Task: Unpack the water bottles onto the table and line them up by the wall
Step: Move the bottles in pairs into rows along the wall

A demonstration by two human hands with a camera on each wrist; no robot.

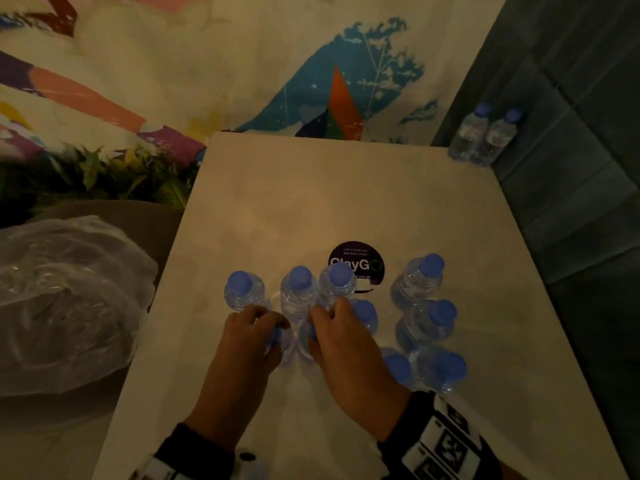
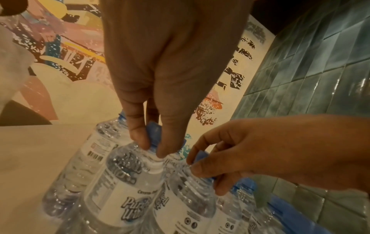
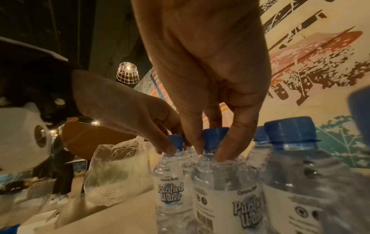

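Observation:
Several clear water bottles with blue caps stand in a loose cluster on the near half of the pale table. My left hand pinches the cap of one bottle from above; thumb and fingers close on its neck in the left wrist view. Right beside it my right hand pinches the cap of the neighbouring bottle, fingertips around its neck. Both held bottles are upright with their bases hidden. Two more bottles stand at the far right corner against the green tiled wall.
A crumpled clear plastic bag lies off the table's left edge. A round dark sticker sits mid-table. The painted mural wall runs along the far side and the tiled wall along the right.

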